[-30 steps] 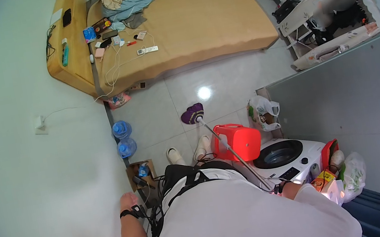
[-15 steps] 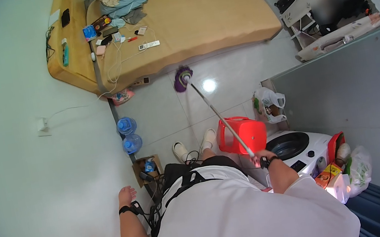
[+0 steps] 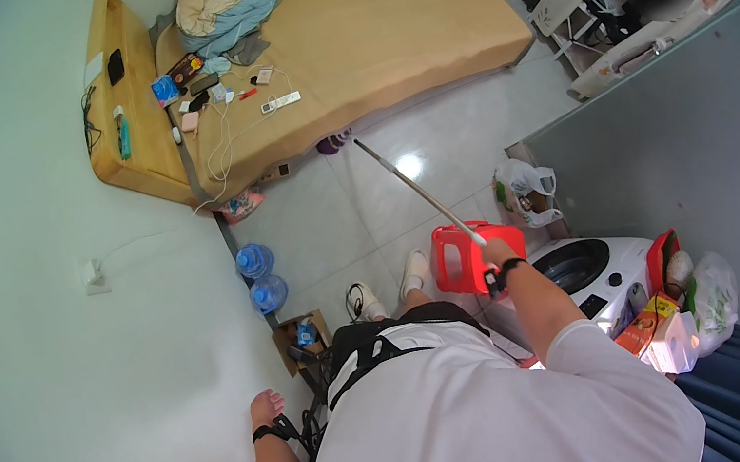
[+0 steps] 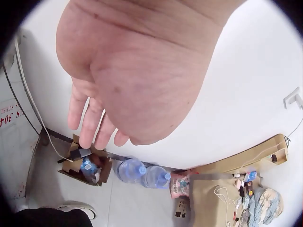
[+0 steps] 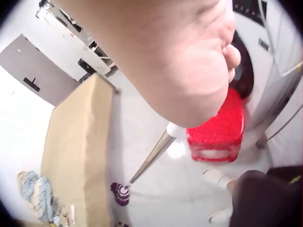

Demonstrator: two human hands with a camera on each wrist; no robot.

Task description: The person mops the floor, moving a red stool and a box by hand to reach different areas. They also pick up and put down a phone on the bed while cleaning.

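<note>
My right hand (image 3: 499,255) grips the upper end of a mop handle (image 3: 423,192), which slants away over the floor. The purple mop head (image 3: 334,142) lies at the bed's near edge, partly under it; in the right wrist view the mop head (image 5: 121,194) rests on the floor beside the bed. White plastic on the handle shows just below the right hand (image 5: 189,80). My left hand (image 3: 266,407) hangs by the wall and holds nothing; in the left wrist view the fingers of the left hand (image 4: 128,71) hang loose.
A red stool (image 3: 459,260) and a washing machine (image 3: 628,260) stand on the right, near a plastic bag (image 3: 522,194). Two blue bottles (image 3: 268,293) and a cardboard box (image 3: 295,343) line the left wall. The bed (image 3: 390,10) spans the far side.
My right hand has moved forward with the handle. The mop head has gone from the open floor near my feet to the bed's edge, partly beneath it. The left hand still hangs free.
</note>
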